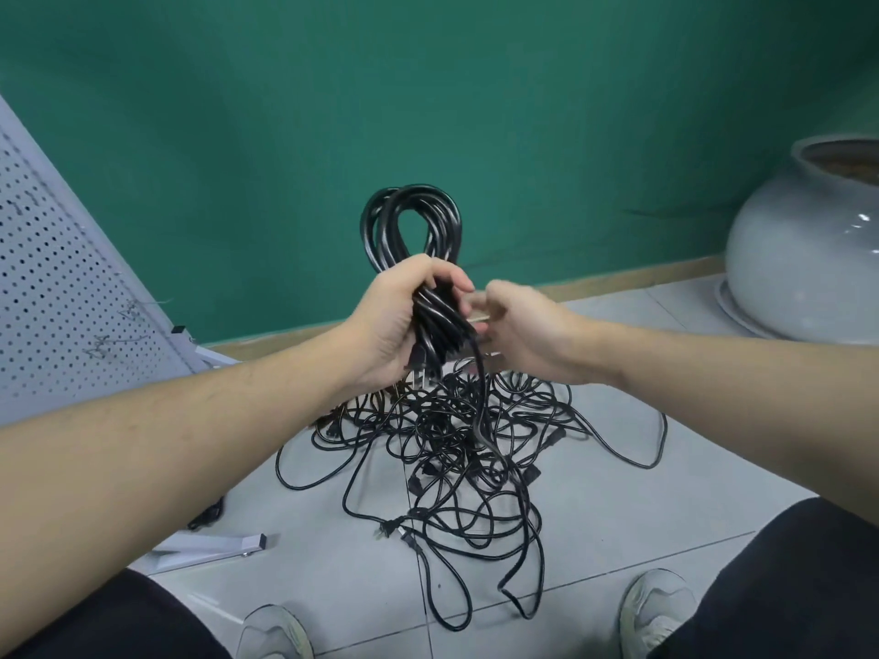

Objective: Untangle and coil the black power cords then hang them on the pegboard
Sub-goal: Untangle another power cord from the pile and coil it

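Two shoes (275, 632) and dark trouser legs (780, 577) sit at the near edge, on the grey floor tiles (618, 520). Just beyond them lies the tangle (456, 439) of black cords, with loops spreading to both sides and one plug (386, 526) lying at its near side. Above the tangle the left hand (395, 321) grips a coil (413, 230) at its middle, fingers curled tight around the bundled strands, so the upper loop stands up against the green wall (428, 88). A plug sticks out under this hand, and one loose strand (480, 387) hangs from the bundle down into the tangle. The right hand (523, 325) is just beside the coil, its fingers bent toward the bundle; I cannot tell if it pinches a cord or only touches it. At the left the pegboard (71, 278) leans, with its metal foot (214, 546) on the floor. Far at the right stands a large grey pot (799, 249).
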`<action>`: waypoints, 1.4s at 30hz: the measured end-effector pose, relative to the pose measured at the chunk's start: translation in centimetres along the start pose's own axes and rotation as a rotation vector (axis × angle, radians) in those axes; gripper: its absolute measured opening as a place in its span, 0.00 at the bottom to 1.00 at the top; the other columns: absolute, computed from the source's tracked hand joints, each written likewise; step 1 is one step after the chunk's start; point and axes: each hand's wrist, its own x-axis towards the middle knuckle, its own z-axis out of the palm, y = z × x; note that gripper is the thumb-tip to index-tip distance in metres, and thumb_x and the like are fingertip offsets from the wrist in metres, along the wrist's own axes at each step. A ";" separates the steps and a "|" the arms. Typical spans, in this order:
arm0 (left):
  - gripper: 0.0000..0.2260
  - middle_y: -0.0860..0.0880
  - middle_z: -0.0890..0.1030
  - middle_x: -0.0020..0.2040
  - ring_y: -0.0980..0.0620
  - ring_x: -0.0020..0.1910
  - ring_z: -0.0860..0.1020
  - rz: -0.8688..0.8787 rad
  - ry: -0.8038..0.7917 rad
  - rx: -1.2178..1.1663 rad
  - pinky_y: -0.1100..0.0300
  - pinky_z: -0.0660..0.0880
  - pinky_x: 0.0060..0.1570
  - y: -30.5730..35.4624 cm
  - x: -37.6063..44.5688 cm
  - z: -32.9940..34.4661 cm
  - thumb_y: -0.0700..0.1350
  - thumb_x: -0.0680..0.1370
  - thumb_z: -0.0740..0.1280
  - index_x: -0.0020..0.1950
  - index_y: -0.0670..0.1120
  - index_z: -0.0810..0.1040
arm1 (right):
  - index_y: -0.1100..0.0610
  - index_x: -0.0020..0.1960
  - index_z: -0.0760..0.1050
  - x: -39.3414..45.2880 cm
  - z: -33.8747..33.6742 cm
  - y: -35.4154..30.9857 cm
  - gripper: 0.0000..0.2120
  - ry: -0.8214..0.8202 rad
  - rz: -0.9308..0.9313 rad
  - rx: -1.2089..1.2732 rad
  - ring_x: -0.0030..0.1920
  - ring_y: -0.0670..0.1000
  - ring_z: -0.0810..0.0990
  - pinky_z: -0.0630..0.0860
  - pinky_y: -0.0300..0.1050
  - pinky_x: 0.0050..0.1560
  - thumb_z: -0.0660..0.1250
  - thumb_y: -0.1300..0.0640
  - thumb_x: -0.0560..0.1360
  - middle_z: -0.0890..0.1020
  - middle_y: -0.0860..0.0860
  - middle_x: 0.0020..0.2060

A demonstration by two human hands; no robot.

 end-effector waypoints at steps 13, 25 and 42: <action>0.12 0.47 0.73 0.36 0.50 0.31 0.69 0.127 0.181 0.060 0.48 0.68 0.46 1.8 -0.1 -0.6 0.45 0.64 0.66 0.42 0.44 0.85 | 0.54 0.42 0.79 -0.3 -1.7 1.9 0.14 -0.290 0.090 -0.736 0.50 0.47 0.81 0.76 0.50 0.63 0.65 0.45 0.79 0.84 0.51 0.44; 0.06 0.45 0.75 0.40 0.48 0.32 0.73 -0.044 0.387 0.617 0.56 0.73 0.37 1.6 1.0 -4.9 0.51 0.70 0.72 0.42 0.53 0.88 | 0.56 0.37 0.74 -0.9 -6.2 1.5 0.21 0.082 0.060 -1.023 0.28 0.48 0.66 0.64 0.41 0.32 0.73 0.40 0.74 0.70 0.47 0.27; 0.24 0.55 0.76 0.31 0.62 0.24 0.74 -0.177 -0.057 0.948 0.61 0.72 0.34 -0.1 -0.6 -0.6 0.72 0.70 0.65 0.44 0.54 0.89 | 0.56 0.36 0.74 -1.6 -3.5 -2.3 0.20 0.370 -0.249 -0.641 0.23 0.48 0.70 0.71 0.43 0.29 0.77 0.42 0.70 0.67 0.44 0.23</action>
